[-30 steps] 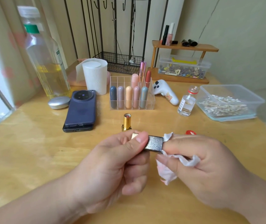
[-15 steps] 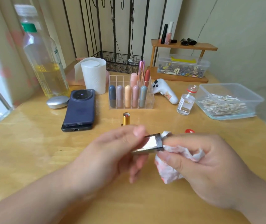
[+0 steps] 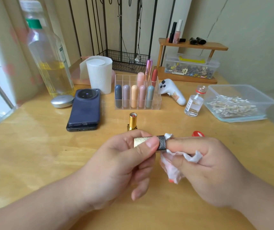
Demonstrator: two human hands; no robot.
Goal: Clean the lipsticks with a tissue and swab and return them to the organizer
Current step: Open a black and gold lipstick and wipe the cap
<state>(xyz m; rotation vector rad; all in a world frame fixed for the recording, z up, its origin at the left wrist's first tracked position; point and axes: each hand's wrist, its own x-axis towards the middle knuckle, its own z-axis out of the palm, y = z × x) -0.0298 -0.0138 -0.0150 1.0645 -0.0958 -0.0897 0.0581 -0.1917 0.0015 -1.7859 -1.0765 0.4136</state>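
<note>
My left hand (image 3: 116, 165) pinches a gold and dark square lipstick cap (image 3: 149, 143) between thumb and fingers, held sideways above the table. My right hand (image 3: 206, 170) grips a crumpled white tissue (image 3: 172, 170) with pink stains, its finger pressing the tissue against the cap's dark end. The open gold lipstick (image 3: 133, 122) stands upright on the table just behind my hands. Behind it, the clear acrylic organizer (image 3: 156, 103) holds several pastel lipsticks.
A clear tub of cotton swabs (image 3: 236, 105) sits at the right, a small glass bottle (image 3: 193, 103) and its red cap (image 3: 198, 133) beside it. Two stacked phones (image 3: 84, 110), a silver compact (image 3: 61, 101), an oil bottle (image 3: 48, 57) and a paper roll (image 3: 99, 73) stand left.
My left hand turned the cap between its fingers while the right hand kept the tissue against its end. The cap's gold side now faces up.
</note>
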